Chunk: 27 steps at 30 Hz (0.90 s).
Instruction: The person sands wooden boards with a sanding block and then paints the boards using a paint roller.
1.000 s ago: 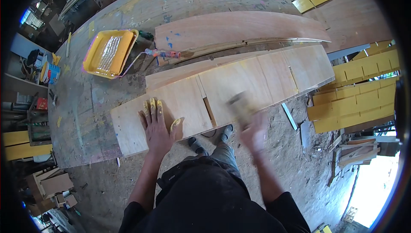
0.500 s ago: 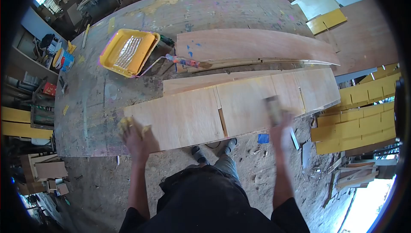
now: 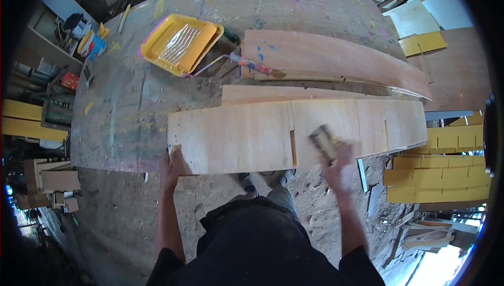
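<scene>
A long pale plywood board (image 3: 236,136) with slots cut in it lies at the table's near edge. My left hand (image 3: 172,166) grips its near left corner, thumb on top and the other fingers partly hidden at the edge. My right hand (image 3: 340,168) is closed on a sanding block (image 3: 325,143), a small tan block with dark edges, blurred by motion. It is over the board's face, right of the middle slot. A second plywood piece (image 3: 252,94) shows from under the board's far side.
A yellow paint tray (image 3: 152,49) and a paint roller (image 3: 252,64) sit on the worn table (image 3: 126,133). Curved plywood panels (image 3: 325,55) lie beyond the board. Yellow slotted boards (image 3: 441,178) are at right, a paint bucket (image 3: 94,47) at far left.
My left hand has gone from lying spread on the board's left end to gripping its near corner. My right hand has moved the sanding block left and nearer to me. The camera view has shifted.
</scene>
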### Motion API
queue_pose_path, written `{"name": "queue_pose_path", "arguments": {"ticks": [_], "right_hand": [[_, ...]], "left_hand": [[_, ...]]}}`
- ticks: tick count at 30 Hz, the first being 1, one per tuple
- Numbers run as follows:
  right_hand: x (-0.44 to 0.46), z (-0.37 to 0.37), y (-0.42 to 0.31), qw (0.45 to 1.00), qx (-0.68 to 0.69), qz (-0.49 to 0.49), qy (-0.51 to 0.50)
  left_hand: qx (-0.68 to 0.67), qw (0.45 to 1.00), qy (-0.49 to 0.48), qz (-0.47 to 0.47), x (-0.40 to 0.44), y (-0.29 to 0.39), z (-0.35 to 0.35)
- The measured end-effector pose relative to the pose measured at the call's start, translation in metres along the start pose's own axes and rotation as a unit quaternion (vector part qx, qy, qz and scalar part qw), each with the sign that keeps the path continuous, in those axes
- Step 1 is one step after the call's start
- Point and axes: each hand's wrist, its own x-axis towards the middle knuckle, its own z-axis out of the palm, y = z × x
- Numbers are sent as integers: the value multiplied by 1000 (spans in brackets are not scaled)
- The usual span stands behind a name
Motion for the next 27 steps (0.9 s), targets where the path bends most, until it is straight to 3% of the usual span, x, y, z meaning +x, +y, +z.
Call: {"name": "queue_pose_path", "arguments": {"ticks": [3,4,5,7,9,12,13,14,16,17,19,20,21,22,24,27], "right_hand": [[5,2,-30,995,91,-41,-31],[-2,23,-63,981,164,-53,-84],[-9,54,-84,965,112,-221,-83],[-1,82,-165,924,195,-248,-215],[13,97,-209,905,160,-356,-169],[11,92,-167,907,170,-352,-156],[11,70,-144,930,162,-284,-166],[10,42,-116,949,153,-214,-176],[7,-1,-58,978,70,-158,-121],[5,-6,-53,982,47,-143,-112],[0,4,-50,991,109,-72,-11],[4,23,-64,977,65,-184,-86],[11,33,-105,962,116,-223,-104],[-11,95,-124,953,142,-216,-156],[1,109,-193,901,227,-298,-219],[2,102,-183,907,243,-303,-162]], "left_hand": [[19,1000,-7,14,0,-11,-7],[25,1000,-1,13,1,-12,-7],[-8,1000,-12,10,1,-13,-8],[-32,998,-29,-42,3,-10,-13],[-87,987,-78,-111,7,-9,-23],[-138,973,-79,-165,8,-15,-28],[-155,967,-80,-184,10,-19,-28],[-129,985,-97,-62,11,-37,-30],[84,971,-108,196,20,-81,-45],[65,974,-100,191,23,-84,-41],[-61,989,-109,75,25,-83,-37],[-126,986,-109,16,27,-81,-35],[-156,981,-111,-12,28,-81,-35],[-175,978,-114,-27,29,-81,-35],[-189,973,-127,-27,28,-77,-33],[-184,967,-158,-74,28,-62,-39]]}}
